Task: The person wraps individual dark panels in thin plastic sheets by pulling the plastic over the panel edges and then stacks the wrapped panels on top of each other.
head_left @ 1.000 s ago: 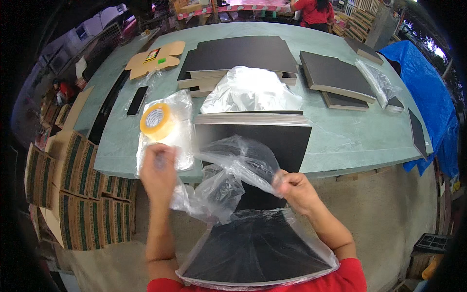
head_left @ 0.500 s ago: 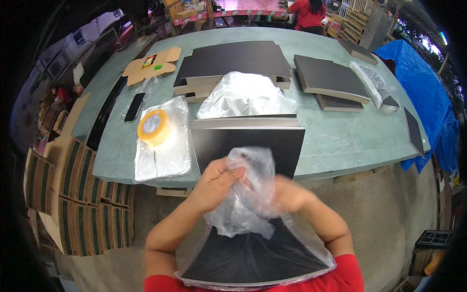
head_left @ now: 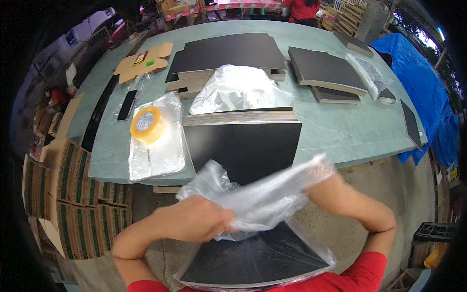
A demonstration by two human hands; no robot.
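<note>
Close to my body, a black panel with pale edges (head_left: 255, 260) sits inside a clear plastic bag (head_left: 258, 204). The loose mouth of that bag is stretched between my hands. My left hand (head_left: 202, 219) is closed on its left side, knuckles up. Higher and to the right, my right hand (head_left: 326, 182) grips the other end; plastic covers its blurred fingers. Just beyond the bag, a thick stack of black sheets (head_left: 243, 146) stands at the table's near edge, its front face toward me and partly hidden by the plastic.
The green table (head_left: 335, 141) carries black panels (head_left: 228, 51), a crumpled plastic heap (head_left: 238, 90), yellow tape roll (head_left: 147, 125) on flat plastic bags (head_left: 168, 155), a phone (head_left: 127, 105) and unfolded cardboard (head_left: 143, 61). Cartons (head_left: 80, 204) stand left; a blue tarp (head_left: 413, 87) hangs right. Another person (head_left: 304, 9) is beyond.
My hands have moved apart, the left lower and leftward, the right up and rightward. The bunched plastic between them is now drawn out wide. The view has shifted slightly.
</note>
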